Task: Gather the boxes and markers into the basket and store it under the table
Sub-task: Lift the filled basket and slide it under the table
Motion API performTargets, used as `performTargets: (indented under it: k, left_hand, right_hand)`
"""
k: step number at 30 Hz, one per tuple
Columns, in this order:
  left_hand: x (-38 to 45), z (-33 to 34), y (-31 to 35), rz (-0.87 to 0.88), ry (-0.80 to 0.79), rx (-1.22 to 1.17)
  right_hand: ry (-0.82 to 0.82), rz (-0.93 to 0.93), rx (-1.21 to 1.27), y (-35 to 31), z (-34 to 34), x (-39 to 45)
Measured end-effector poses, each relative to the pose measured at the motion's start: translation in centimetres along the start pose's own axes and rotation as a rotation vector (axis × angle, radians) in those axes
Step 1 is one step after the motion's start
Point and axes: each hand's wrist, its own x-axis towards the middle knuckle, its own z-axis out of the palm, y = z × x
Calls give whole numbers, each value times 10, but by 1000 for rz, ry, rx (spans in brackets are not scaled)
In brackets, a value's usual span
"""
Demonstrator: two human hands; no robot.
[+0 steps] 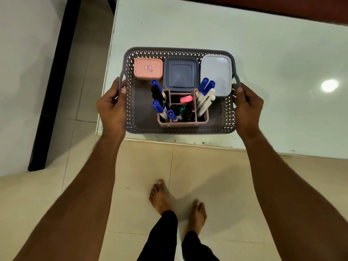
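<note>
We see a wide, pale, shiny surface (263,53) with its near edge and left corner close to us. Past that edge lies the beige tiled floor (226,176), where two bare feet (160,196) stand with lots of open room around them. A dark strip (54,81) runs along the floor on the left.

The grey plastic basket with little holes in its walls (178,52) sits at the near left corner of the surface, and its front side hangs just over the edge. We cannot tell if it rests on the surface or is lifted a bit.

Our left hand (113,108) wraps its fingers round the left handle of the basket. Our right hand (248,108) wraps its fingers round the right handle. The basket is right between them.

Along the back of the basket, three boxes sit in a row. On the right is a pale grey box with a lid (216,72). In the middle is a dark grey square box (181,74). On the left is a small pink box with a sticker (148,68).

In front of them stands a brown pen holder with several slots (183,123). Blue-capped markers (204,84), black ones and green ones stick up out of it, and a small pink thing (186,99) lies in a back slot.
</note>
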Motion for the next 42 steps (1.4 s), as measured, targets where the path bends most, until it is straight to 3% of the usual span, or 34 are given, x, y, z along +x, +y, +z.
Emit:
performTargets:
  k: [5, 14, 23, 42]
  left_hand:
    - [-3, 3, 0, 6, 60, 46]
    - [-2, 2, 4, -48, 8, 36]
    - [-55, -10, 12, -10, -36, 13]
    - [-211, -102, 5, 48, -67, 24]
  right_hand:
    - [-29, -14, 22, 4, -1, 0]
    - [-47, 14, 15, 7, -4, -2]
    - [-49, 24, 19, 5, -34, -41]
    - [-17, 12, 88, 12, -86, -224]
